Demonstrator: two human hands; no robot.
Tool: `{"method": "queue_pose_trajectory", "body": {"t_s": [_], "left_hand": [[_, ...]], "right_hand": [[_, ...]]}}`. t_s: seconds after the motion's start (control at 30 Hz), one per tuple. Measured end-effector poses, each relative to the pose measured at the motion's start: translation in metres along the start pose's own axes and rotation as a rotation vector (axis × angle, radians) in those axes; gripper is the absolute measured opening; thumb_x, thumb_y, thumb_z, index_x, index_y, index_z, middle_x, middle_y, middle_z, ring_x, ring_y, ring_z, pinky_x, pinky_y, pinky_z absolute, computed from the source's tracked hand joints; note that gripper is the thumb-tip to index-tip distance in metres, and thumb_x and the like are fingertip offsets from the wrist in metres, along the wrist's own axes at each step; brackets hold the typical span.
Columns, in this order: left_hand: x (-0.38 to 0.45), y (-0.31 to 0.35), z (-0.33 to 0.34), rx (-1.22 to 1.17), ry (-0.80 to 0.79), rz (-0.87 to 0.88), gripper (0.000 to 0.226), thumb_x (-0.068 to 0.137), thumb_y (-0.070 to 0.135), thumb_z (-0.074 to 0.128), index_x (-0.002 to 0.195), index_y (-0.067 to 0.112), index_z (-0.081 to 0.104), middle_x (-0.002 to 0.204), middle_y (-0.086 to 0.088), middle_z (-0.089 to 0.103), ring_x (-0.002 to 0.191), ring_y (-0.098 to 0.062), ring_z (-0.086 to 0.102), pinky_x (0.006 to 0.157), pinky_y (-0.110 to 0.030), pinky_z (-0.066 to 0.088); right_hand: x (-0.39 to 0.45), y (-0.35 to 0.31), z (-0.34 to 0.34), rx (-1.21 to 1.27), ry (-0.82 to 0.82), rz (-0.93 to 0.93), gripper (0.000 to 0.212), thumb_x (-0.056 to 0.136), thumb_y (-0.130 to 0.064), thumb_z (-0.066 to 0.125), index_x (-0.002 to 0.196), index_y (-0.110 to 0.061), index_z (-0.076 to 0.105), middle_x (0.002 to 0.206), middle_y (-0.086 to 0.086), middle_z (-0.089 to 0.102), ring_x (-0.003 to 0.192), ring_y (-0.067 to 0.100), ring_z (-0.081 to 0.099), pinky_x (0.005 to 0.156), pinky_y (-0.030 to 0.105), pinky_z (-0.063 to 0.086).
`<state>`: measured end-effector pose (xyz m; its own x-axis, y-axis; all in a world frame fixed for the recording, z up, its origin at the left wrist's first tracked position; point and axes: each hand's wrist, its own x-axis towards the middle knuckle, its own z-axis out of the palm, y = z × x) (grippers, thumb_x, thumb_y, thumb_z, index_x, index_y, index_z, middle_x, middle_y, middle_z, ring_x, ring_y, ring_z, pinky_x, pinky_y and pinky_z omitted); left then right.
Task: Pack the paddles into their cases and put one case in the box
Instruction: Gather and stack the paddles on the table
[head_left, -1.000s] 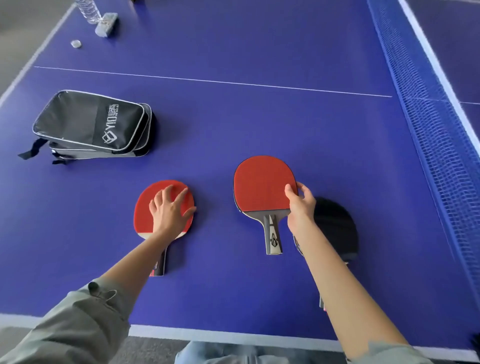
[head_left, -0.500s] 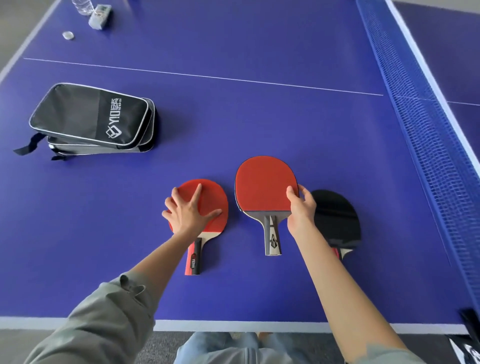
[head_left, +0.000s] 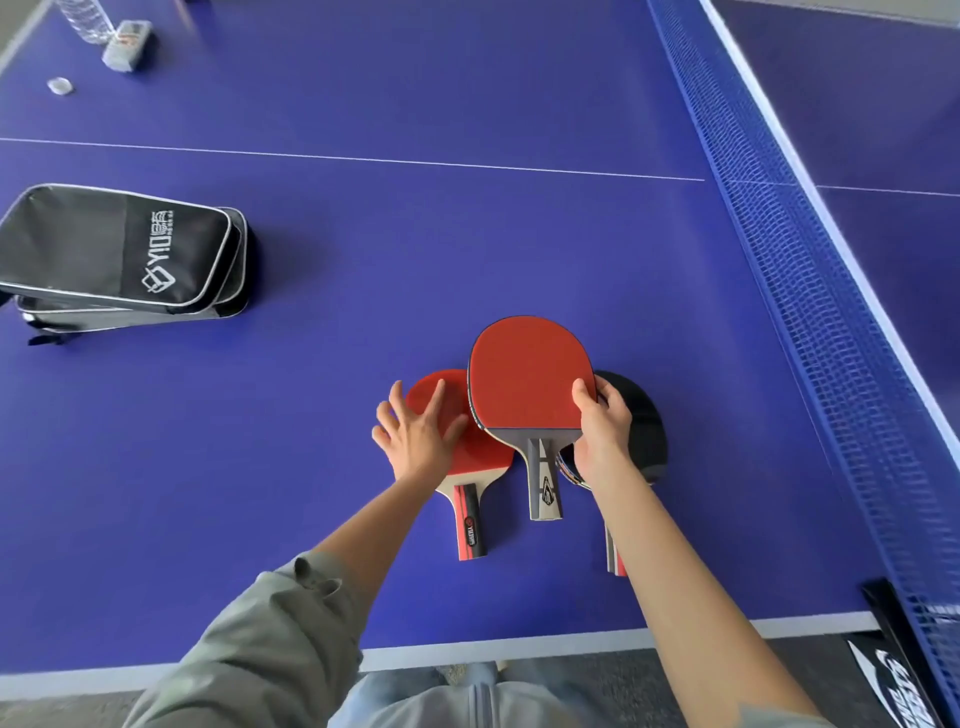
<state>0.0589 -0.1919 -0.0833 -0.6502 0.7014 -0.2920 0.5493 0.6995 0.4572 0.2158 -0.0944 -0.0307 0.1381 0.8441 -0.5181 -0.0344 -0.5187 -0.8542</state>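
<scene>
Three paddles lie bunched together on the blue table-tennis table (head_left: 363, 493). My right hand (head_left: 602, 431) grips the right edge of the middle red paddle (head_left: 527, 379), which has a grey short handle and overlaps the other two. My left hand (head_left: 418, 434) lies flat with spread fingers on the left red paddle (head_left: 478, 452), whose red-black handle points toward me. A black-faced paddle (head_left: 644, 421) lies under my right hand, partly hidden. Two stacked black zip cases (head_left: 117, 249) rest at the left. No box is in view.
The blue net (head_left: 810, 291) runs along the right side. A plastic bottle (head_left: 85, 21), a small white pack (head_left: 127, 44) and a bottle cap (head_left: 61, 85) sit at the far left corner. The table's near edge (head_left: 519, 647) is just in front of me.
My left hand has slid the left red paddle rightward until it tucks under the middle paddle. The middle paddle now also overlaps the black one. The cases have not moved.
</scene>
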Motion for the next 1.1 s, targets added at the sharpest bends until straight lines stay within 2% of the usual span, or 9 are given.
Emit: {"method": "queue_pose_trajectory", "body": {"t_s": [0.1, 0.17, 0.2, 0.3, 0.5, 0.67, 0.83, 1.0, 1.1], "left_hand": [[0.006, -0.014, -0.022, -0.473, 0.092, -0.063, 0.033, 0.096, 0.041, 0.043, 0.126, 0.035, 0.057, 0.138, 0.002, 0.044, 0.131, -0.022, 0.027, 0.105, -0.035, 0.025], [0.002, -0.017, -0.038, -0.787, 0.005, -0.122, 0.030, 0.095, 0.040, 0.047, 0.117, 0.027, 0.063, 0.121, 0.004, 0.060, 0.118, -0.016, 0.048, 0.093, -0.025, 0.035], [-0.001, -0.018, -0.043, -0.846, -0.041, -0.143, 0.029, 0.094, 0.039, 0.051, 0.116, 0.024, 0.063, 0.114, 0.004, 0.063, 0.108, -0.015, 0.056, 0.087, -0.023, 0.039], [-0.007, -0.022, -0.045, -0.764, -0.037, -0.140, 0.032, 0.089, 0.027, 0.062, 0.119, 0.016, 0.064, 0.099, 0.001, 0.067, 0.086, -0.015, 0.064, 0.077, -0.021, 0.044], [-0.010, -0.027, -0.026, -0.668, 0.010, -0.174, 0.026, 0.088, 0.020, 0.062, 0.112, 0.011, 0.068, 0.088, -0.006, 0.067, 0.079, -0.021, 0.061, 0.077, -0.027, 0.050], [-0.005, -0.027, -0.018, -0.570, 0.101, -0.190, 0.024, 0.090, 0.022, 0.059, 0.107, 0.008, 0.068, 0.095, -0.015, 0.065, 0.083, -0.029, 0.060, 0.076, -0.032, 0.047], [-0.010, -0.027, -0.018, -0.525, 0.144, -0.180, 0.037, 0.092, 0.021, 0.058, 0.127, 0.006, 0.057, 0.112, -0.011, 0.058, 0.085, -0.016, 0.053, 0.079, -0.024, 0.040], [-0.010, -0.032, -0.018, -0.504, 0.140, -0.189, 0.037, 0.093, 0.020, 0.057, 0.128, 0.008, 0.056, 0.121, -0.010, 0.050, 0.098, -0.028, 0.057, 0.087, -0.030, 0.044], [-0.012, -0.035, -0.017, -0.433, 0.136, -0.169, 0.040, 0.093, 0.024, 0.057, 0.130, 0.008, 0.055, 0.119, -0.010, 0.053, 0.110, -0.028, 0.048, 0.089, -0.029, 0.040]], "right_hand": [[-0.008, 0.012, 0.013, -0.013, -0.048, 0.026, 0.036, 0.092, -0.016, 0.060, 0.127, -0.011, 0.053, 0.116, 0.004, 0.061, 0.103, 0.015, 0.059, 0.094, 0.030, 0.048], [-0.014, 0.023, 0.025, -0.013, -0.080, 0.034, 0.035, 0.092, -0.015, 0.061, 0.126, -0.010, 0.053, 0.118, 0.004, 0.060, 0.103, 0.015, 0.058, 0.090, 0.027, 0.048], [-0.018, 0.028, 0.030, -0.028, -0.094, 0.031, 0.035, 0.092, -0.014, 0.060, 0.126, -0.010, 0.053, 0.119, 0.003, 0.059, 0.102, 0.014, 0.058, 0.086, 0.025, 0.047], [-0.023, 0.046, 0.043, -0.056, -0.116, 0.011, 0.031, 0.091, -0.014, 0.061, 0.122, -0.010, 0.054, 0.121, 0.005, 0.059, 0.102, 0.016, 0.058, 0.081, 0.023, 0.047], [-0.022, 0.065, 0.035, -0.415, -0.089, -0.222, 0.031, 0.087, -0.019, 0.066, 0.114, -0.005, 0.061, 0.106, 0.009, 0.067, 0.093, 0.021, 0.062, 0.082, 0.029, 0.049], [-0.021, 0.058, 0.032, -0.612, -0.149, -0.397, 0.028, 0.083, -0.021, 0.072, 0.104, -0.004, 0.066, 0.091, 0.005, 0.070, 0.079, 0.014, 0.060, 0.072, 0.015, 0.041], [-0.018, 0.060, 0.033, -0.694, -0.158, -0.475, 0.026, 0.078, -0.025, 0.076, 0.095, -0.007, 0.066, 0.086, 0.006, 0.070, 0.079, 0.021, 0.063, 0.074, 0.031, 0.052], [-0.017, 0.064, 0.029, -0.809, -0.163, -0.519, 0.026, 0.076, -0.027, 0.078, 0.087, -0.007, 0.066, 0.084, 0.006, 0.067, 0.081, 0.023, 0.060, 0.072, 0.029, 0.046], [-0.020, 0.064, 0.034, -0.850, -0.148, -0.526, 0.029, 0.080, -0.024, 0.073, 0.100, -0.005, 0.064, 0.098, 0.010, 0.064, 0.096, 0.027, 0.055, 0.083, 0.033, 0.045]]}}
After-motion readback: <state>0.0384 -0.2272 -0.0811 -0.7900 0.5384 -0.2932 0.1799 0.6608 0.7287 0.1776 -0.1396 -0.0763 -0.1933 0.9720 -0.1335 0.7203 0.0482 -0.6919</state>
